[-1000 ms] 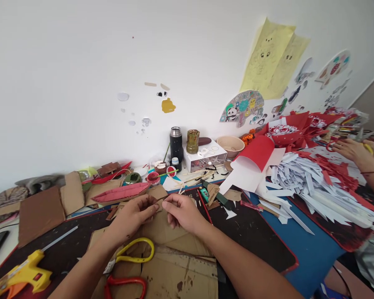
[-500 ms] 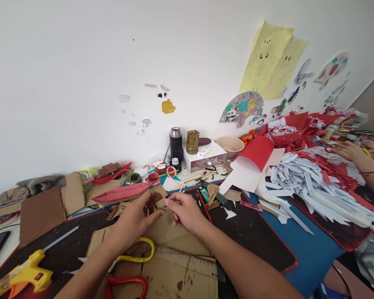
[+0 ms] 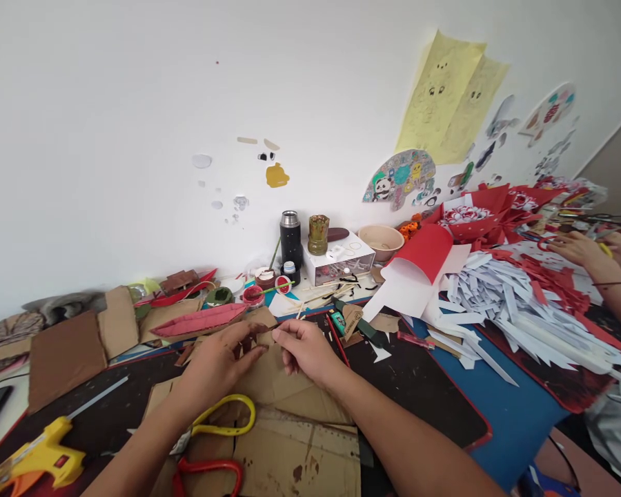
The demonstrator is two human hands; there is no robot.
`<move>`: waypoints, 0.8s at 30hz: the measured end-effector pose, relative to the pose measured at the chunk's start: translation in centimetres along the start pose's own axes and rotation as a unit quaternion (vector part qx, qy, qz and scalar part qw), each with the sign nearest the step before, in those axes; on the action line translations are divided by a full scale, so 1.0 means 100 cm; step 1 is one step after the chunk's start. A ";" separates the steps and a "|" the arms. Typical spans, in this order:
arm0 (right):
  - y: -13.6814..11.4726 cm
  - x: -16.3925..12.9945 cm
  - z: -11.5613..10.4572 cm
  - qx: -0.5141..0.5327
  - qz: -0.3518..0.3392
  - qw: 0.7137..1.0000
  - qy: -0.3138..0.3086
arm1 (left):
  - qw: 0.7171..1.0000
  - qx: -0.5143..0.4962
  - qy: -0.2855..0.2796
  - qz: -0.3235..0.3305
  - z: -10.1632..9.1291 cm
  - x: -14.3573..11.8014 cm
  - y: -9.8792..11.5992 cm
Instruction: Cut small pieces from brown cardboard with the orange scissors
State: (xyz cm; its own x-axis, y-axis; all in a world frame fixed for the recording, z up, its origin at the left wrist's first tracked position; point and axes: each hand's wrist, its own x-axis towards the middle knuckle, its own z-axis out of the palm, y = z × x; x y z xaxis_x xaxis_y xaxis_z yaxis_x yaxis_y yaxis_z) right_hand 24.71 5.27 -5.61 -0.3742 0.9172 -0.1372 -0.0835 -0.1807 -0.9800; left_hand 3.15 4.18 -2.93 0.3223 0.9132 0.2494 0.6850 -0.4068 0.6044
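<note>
The left hand (image 3: pixel 214 362) and right hand (image 3: pixel 303 348) are pinching a small brown cardboard piece (image 3: pixel 261 337) between their fingertips, holding it just above flat brown cardboard sheets (image 3: pixel 290 442) on the surface. Yellow-handled scissors (image 3: pixel 228 414) are lying just beneath the left wrist.
</note>
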 end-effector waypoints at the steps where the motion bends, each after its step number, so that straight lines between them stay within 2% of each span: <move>1: 0.001 0.000 0.000 -0.002 0.000 1.000 0.001 | 1.000 -0.003 -0.003 0.001 0.000 0.000 0.000; 15: 0.001 0.001 0.000 -0.001 -0.010 1.000 0.020 | 0.998 -0.032 -0.020 -0.055 -0.004 0.005 0.009; 24: 0.003 0.002 0.000 0.005 -0.004 1.000 0.013 | 0.998 -0.026 -0.020 -0.048 -0.005 0.002 0.002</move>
State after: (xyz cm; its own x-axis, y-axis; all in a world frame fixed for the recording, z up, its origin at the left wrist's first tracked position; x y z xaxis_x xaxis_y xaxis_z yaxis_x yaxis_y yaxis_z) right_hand 24.59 5.38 -5.91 -0.3492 0.9275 -0.1336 -0.0957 -0.1771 -0.9795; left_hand 3.01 4.32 -2.40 0.2832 0.9460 0.1578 0.6793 -0.3140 0.6633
